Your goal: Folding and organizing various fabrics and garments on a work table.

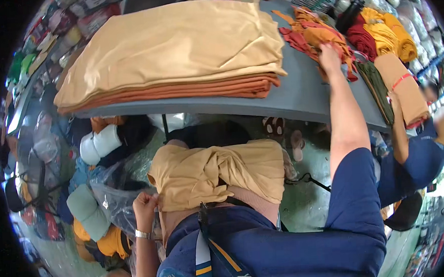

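My right hand (329, 57) is stretched out to a heap of orange and red fabric scraps (312, 34) on the grey table; its fingertips touch the heap, and whether they grip a piece is hidden. My left hand (145, 205), with a metal-band watch at the wrist, is beside my lap with curled fingers. It is close to the edge of a crumpled tan cloth (216, 172) draped over my lap; I cannot tell if it pinches anything. Before me on the table lies a folded tan cloth (179, 43) on top of folded rust-orange cloth (189, 92).
On the grey table (302, 93), rolled yellow (380, 32) and dark red cloth lie at the far right, near a tan bundle (402, 87) tied with red. A co-worker's arm (398, 129) reaches there. Clear plastic (116, 196) and cloth rolls (88, 213) lie to my left.
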The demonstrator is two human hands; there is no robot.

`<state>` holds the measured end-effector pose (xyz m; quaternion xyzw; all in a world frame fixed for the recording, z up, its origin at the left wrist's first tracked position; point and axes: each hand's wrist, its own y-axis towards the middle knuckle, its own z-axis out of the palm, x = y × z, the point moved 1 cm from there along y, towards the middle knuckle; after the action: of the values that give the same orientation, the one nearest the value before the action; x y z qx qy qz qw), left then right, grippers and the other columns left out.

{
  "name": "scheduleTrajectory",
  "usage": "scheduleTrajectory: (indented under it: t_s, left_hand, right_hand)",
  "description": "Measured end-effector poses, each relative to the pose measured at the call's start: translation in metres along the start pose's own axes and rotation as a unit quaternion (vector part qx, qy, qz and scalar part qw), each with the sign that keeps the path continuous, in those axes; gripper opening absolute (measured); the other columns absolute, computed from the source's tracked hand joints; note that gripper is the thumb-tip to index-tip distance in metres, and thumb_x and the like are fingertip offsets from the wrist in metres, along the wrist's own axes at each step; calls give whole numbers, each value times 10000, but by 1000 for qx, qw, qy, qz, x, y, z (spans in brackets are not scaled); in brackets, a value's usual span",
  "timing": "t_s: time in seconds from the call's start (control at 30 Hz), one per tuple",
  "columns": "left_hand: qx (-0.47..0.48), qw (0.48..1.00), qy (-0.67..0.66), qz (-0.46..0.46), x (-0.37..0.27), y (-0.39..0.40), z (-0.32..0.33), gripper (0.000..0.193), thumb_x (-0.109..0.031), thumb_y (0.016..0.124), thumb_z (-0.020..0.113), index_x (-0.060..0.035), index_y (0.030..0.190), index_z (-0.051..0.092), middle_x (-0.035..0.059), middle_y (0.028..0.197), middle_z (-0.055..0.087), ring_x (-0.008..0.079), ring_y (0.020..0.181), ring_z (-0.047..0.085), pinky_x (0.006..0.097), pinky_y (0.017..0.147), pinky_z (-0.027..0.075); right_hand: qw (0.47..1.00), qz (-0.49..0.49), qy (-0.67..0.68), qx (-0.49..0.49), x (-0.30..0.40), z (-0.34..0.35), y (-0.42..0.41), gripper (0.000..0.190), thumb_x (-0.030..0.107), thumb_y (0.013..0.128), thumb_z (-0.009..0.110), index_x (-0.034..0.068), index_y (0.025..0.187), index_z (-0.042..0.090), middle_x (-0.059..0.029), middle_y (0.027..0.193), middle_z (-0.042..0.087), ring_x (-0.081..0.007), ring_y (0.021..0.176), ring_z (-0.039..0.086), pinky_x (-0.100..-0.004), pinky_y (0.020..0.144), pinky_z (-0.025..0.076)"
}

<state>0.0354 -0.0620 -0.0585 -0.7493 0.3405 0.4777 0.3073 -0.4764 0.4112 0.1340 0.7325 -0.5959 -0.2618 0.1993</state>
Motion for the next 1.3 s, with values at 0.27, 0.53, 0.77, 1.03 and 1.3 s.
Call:
scheduleTrajectory:
  t_s: [0.27,0.53,0.77,1.03,1.3]
  left_hand:
    - [-76,993,88,28,16,12,-62,280,-259,833,643,-6,716,626,35,658,626,83,589,560,237,560,453]
    - [-282,940,177,66,55,8,-105,240,-247,838,589,-24,803,671,112,774,668,176,784,625,285,695,477]
    - [-113,987,49,-107,33,14,-87,370,-344,884,511,-2,918,646,136,896,665,189,850,622,291,775,471]
    - [167,977,-58,-121,14,7,-23,466,-416,880,500,9,767,654,94,719,643,145,712,592,280,686,453]
    - [25,987,157,-3,2,-1,-29,335,-349,853,573,-21,800,621,113,757,601,204,685,568,331,659,459]
  right_hand:
    - [957,-225,-185,-12,-69,69,22,169,112,840,453,46,869,606,-177,809,626,-336,766,611,-461,635,471]
    - [855,150,495,-38,-150,21,50,268,198,835,548,-14,964,651,-36,888,646,-133,759,573,-257,625,450]
    - [768,190,531,-302,-80,-130,2,309,214,810,575,-34,994,581,-45,831,585,-144,715,520,-272,621,425]
    - [600,-81,792,-83,118,-251,-135,395,233,781,607,-57,1029,501,-56,766,515,-157,666,460,-289,617,395]
    - [663,-207,551,462,302,-185,-270,363,206,689,736,8,948,576,-66,903,584,-159,820,562,-283,724,445]
